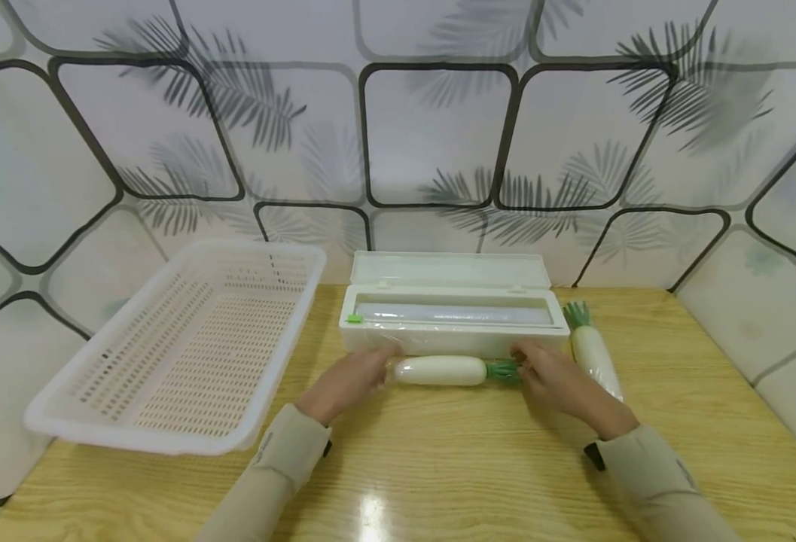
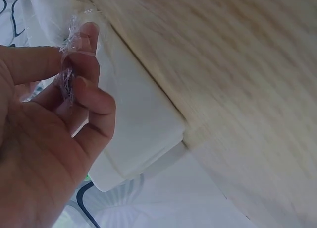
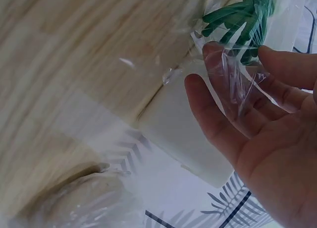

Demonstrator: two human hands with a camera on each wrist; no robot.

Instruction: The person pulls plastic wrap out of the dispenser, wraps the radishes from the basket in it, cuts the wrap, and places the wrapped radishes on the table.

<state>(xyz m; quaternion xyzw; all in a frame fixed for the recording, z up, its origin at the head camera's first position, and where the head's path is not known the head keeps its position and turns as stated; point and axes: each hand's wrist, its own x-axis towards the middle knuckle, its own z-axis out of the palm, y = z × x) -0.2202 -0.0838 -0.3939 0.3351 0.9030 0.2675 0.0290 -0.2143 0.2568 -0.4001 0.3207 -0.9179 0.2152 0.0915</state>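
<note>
A white radish (image 1: 441, 370) with green leaf stubs (image 1: 502, 370) lies sideways on the table in front of the cling film box (image 1: 455, 342). At its bare end, my left hand (image 1: 357, 380) pinches a bunched twist of clear cling film (image 2: 69, 64) between thumb and curled fingers. By the leafy end, my right hand (image 1: 567, 382) holds loose film (image 3: 235, 79) between thumb and fingers; this film stretches over the leaves in the right wrist view. The box lid (image 1: 448, 269) stands raised, and a film roll (image 1: 452, 314) shows inside.
A second radish (image 1: 594, 354), covered in film, lies right of the box, close to my right forearm. A white perforated basket (image 1: 255, 429) stands at the left. Behind the wooden table (image 1: 438, 474) rises a patterned wall covering (image 1: 438, 135).
</note>
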